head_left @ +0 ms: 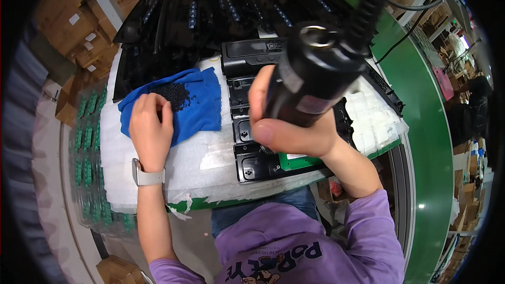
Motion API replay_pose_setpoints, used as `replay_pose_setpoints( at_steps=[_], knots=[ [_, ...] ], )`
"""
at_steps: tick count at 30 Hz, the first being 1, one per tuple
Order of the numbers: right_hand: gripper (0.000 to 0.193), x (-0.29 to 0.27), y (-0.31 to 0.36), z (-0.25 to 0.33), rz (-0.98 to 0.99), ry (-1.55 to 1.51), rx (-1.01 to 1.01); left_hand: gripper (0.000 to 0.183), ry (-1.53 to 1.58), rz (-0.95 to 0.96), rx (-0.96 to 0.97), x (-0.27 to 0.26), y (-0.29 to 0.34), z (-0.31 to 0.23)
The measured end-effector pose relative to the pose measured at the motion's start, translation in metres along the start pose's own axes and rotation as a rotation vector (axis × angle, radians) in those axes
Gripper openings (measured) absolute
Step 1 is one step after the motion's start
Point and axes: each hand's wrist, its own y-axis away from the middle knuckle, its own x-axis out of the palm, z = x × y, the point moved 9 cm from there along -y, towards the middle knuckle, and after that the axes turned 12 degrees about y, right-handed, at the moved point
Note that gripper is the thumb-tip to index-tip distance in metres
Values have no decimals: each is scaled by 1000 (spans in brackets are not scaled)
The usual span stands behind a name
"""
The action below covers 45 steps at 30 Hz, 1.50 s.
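My left hand, with a watch on its wrist, rests on a blue cloth. Its fingers are curled together at the edge of a pile of tiny black screws; what they pinch, if anything, is hidden. Gripped upright in my right hand is a black electric screwdriver, its coiled cord rising from the top. Under it lies a row of black plastic housings, the nearest with a green circuit board in it. The screwdriver's tip is hidden behind my hand.
Black plastic panels are heaped along the far side of the table. White foam sheeting covers the worktop. Clear trays of green circuit boards stand at the left, a green bench strip at the right. Cartons are stacked behind.
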Motion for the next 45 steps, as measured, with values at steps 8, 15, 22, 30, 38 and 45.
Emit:
replay_pose_setpoints(
  at_steps=[8, 15, 22, 30, 38, 45],
  knots=[
    [24, 0, 4, -4, 2, -68, 25, 7, 847, 444, -105, 52, 20, -64],
    [29, -24, 10, 1, -40, -160, -165, 5, 876, 568, -130, 77, 42, -86],
    [36, -71, 22, 32, -143, -471, -496, 6, 1020, 534, -33, 68, 37, -90],
    [36, -68, 21, 24, -148, -465, -472, 7, 983, 511, 28, 65, 35, -92],
    [34, -64, 22, 20, -194, -455, -432, 8, 974, 492, -43, 65, 38, -88],
    [31, -65, 19, 18, -269, -460, -417, 16, 994, 484, -173, 68, 41, -77]
  ],
)
